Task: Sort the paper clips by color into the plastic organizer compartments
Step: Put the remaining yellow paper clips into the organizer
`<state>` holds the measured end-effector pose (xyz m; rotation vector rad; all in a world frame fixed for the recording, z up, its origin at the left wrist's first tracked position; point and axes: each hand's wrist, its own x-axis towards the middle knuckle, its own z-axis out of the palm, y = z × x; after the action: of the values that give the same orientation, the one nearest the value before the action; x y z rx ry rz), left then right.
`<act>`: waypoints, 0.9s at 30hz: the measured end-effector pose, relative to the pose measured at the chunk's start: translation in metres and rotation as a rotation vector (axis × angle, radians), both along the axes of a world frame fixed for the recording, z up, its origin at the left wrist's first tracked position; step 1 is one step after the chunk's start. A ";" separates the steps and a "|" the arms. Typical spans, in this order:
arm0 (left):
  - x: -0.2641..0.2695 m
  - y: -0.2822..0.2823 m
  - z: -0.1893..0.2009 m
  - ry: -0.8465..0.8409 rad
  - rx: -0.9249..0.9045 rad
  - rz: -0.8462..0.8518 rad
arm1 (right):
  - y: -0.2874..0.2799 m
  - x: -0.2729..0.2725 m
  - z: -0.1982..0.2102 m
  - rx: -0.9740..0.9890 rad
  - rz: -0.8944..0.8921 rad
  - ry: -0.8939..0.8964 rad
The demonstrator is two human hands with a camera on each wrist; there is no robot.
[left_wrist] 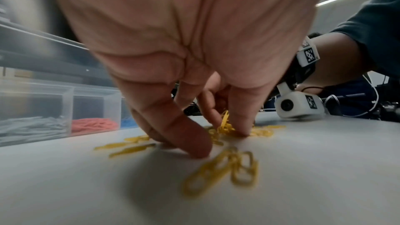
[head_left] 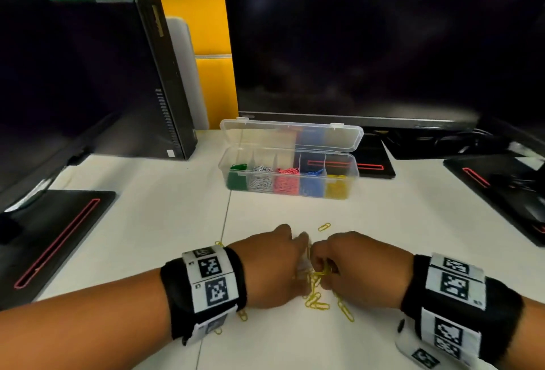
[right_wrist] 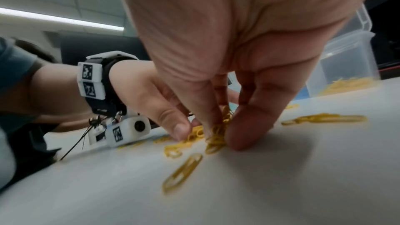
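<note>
A loose pile of yellow paper clips (head_left: 317, 296) lies on the white table (head_left: 147, 222) near its front edge. My left hand (head_left: 300, 254) and right hand (head_left: 321, 271) meet over the pile, fingers curled down. The right hand (right_wrist: 220, 134) pinches a bunch of yellow clips (right_wrist: 218, 131) between thumb and fingers. Yellow clips (left_wrist: 225, 122) stand upright between the thumb and fingers of the left hand (left_wrist: 225, 127). The clear plastic organizer (head_left: 290, 160) stands farther back, lid open, holding green, silver, red, blue and yellow clips in separate compartments.
A single yellow clip (head_left: 324, 226) lies beyond the hands, and a few more lie under the left wrist. Black monitor bases sit at the left (head_left: 56, 240), behind the organizer (head_left: 374, 163) and at the right (head_left: 501, 189). A dark computer case (head_left: 165, 80) stands at the back left.
</note>
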<state>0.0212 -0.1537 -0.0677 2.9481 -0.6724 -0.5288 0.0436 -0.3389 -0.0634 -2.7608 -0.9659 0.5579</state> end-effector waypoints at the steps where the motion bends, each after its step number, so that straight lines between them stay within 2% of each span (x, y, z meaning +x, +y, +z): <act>1: 0.004 -0.006 -0.001 0.000 0.024 -0.007 | 0.003 0.002 0.002 0.004 0.009 0.010; 3: 0.012 -0.015 0.001 0.000 0.066 -0.047 | 0.005 0.008 0.004 0.003 0.010 0.032; 7: 0.022 -0.012 0.006 -0.047 0.054 -0.088 | -0.004 0.028 0.024 0.069 -0.128 0.084; 11: 0.024 -0.006 0.003 -0.019 -0.003 -0.024 | -0.012 0.071 0.052 0.268 -0.315 -0.121; 13: 0.022 -0.010 0.004 -0.022 0.012 -0.022 | -0.011 0.097 0.057 0.290 -0.403 -0.236; 15: 0.018 -0.016 0.006 -0.038 -0.010 -0.025 | -0.009 0.119 0.054 0.243 -0.451 -0.267; 19: 0.011 -0.022 0.005 -0.014 0.048 -0.107 | -0.009 0.135 0.055 0.111 -0.417 -0.272; 24: 0.012 -0.024 0.006 -0.025 0.085 -0.181 | -0.021 0.113 0.051 0.132 -0.331 -0.400; 27: 0.025 -0.031 0.020 0.011 0.105 -0.213 | -0.027 0.088 0.034 0.039 -0.147 -0.226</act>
<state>0.0460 -0.1852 -0.0482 2.9840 -0.9938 -0.6136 0.1315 -0.3660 -0.0299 -2.8740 -0.7955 0.2051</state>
